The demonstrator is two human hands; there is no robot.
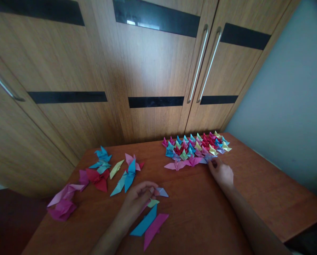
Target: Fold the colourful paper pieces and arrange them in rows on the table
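My left hand [138, 198] rests near the front middle of the wooden table [195, 209], fingers pinched on a small lavender folded paper piece [161, 192]. A light green piece [153, 203], a blue strip [144, 222] and a magenta strip [154, 228] lie just below it. My right hand [221, 172] reaches to the back right, its fingers closed on a pale purple paper piece [208, 158] at the front edge of a dense cluster of small coloured origami pieces [197, 146]. Two pink winged pieces [183, 163] sit in front of that cluster.
On the left of the table lie looser origami: blue pieces [102, 159], a red one [98, 179], a blue pair [126, 179], crumpled pink paper [64, 202]. Wooden cabinet doors with metal handles [199, 63] stand directly behind the table. A grey wall [288, 106] is at the right.
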